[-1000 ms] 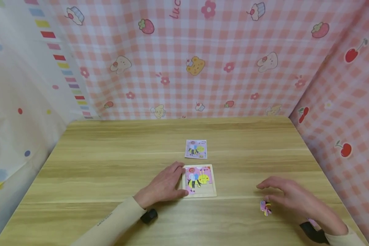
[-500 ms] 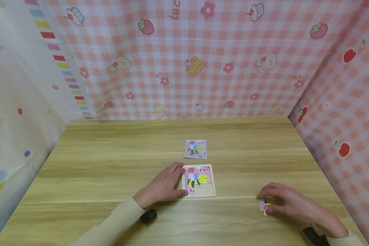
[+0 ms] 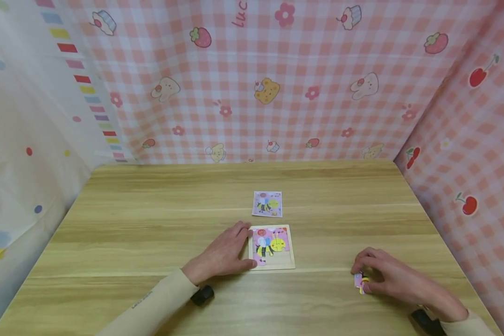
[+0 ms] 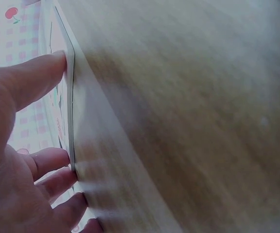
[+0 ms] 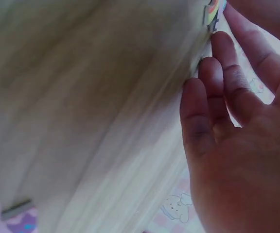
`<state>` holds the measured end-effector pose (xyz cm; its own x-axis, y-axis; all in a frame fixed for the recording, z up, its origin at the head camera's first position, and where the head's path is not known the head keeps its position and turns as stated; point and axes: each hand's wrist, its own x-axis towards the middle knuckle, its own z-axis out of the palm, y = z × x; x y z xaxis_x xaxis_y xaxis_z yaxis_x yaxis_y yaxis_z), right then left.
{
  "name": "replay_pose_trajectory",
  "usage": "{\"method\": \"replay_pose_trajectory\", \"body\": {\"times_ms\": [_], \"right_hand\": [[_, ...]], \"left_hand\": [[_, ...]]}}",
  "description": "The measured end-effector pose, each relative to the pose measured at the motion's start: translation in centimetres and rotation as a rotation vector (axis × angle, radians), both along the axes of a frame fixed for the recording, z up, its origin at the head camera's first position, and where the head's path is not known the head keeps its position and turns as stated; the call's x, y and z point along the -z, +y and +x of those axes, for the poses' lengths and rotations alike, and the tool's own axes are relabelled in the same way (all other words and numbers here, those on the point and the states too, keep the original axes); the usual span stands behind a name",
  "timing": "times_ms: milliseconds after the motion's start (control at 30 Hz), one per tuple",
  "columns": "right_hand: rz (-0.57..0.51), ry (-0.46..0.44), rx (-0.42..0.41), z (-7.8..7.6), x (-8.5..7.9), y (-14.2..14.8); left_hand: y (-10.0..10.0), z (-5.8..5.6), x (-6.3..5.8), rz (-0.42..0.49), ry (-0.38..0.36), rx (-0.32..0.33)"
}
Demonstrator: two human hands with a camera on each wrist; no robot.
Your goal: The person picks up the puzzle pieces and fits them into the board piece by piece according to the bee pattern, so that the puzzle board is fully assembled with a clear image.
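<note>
A bee puzzle in a pale wooden frame lies mid-table in the head view, with bare wood showing at its lower right. My left hand rests along the frame's left side, fingertips by the upper corner and thumb on the lower one. In the left wrist view, the thumb and fingers touch the frame's edge. Farther right, my right hand pinches a pink, yellow and black puzzle piece between thumb and forefinger, low over the table. The right wrist view shows part of this piece beyond the fingertips.
A printed card with the same bee picture lies behind the frame. Under my right wrist, more puzzle pieces show at the corner of the right wrist view. Patterned cloths hang behind and beside the wooden table.
My right hand has lowered to the puzzle piece, and its thumb and forefinger have come together on it. The left hand and the frame have stayed in place.
</note>
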<state>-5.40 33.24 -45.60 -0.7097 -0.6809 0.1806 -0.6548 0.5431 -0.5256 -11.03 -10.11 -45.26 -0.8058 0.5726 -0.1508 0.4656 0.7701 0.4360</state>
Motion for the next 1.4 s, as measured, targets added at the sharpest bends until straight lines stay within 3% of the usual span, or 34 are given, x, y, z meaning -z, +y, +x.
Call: {"method": "replay_pose_trajectory", "body": {"times_ms": [133,333,400,767,1000,1400], "right_hand": [[-0.010,-0.008,0.015,-0.3,-0.2,0.0],[-0.077,-0.264,0.073,-0.7,-0.8,0.1],[-0.079,-0.305,0.102,-0.8,-0.9,0.2],[-0.120,-0.356,0.164,-1.1,-1.9,-0.8],[-0.096,-0.336,0.233,-1.6,-2.9,-2.2],[-0.119,-0.291,0.273,-3.0,-3.6,-6.0]], "left_hand": [[0.0,0.1,-0.2,0.007,-0.002,0.003],[0.2,0.1,-0.3,0.021,-0.021,-0.002],[0.3,0.0,-0.3,0.018,-0.021,-0.005],[0.2,-0.1,-0.2,-0.006,-0.023,0.000],[0.1,-0.2,-0.1,-0.011,-0.018,0.009],[-0.1,-0.1,-0.1,-0.015,-0.012,0.017]]}}
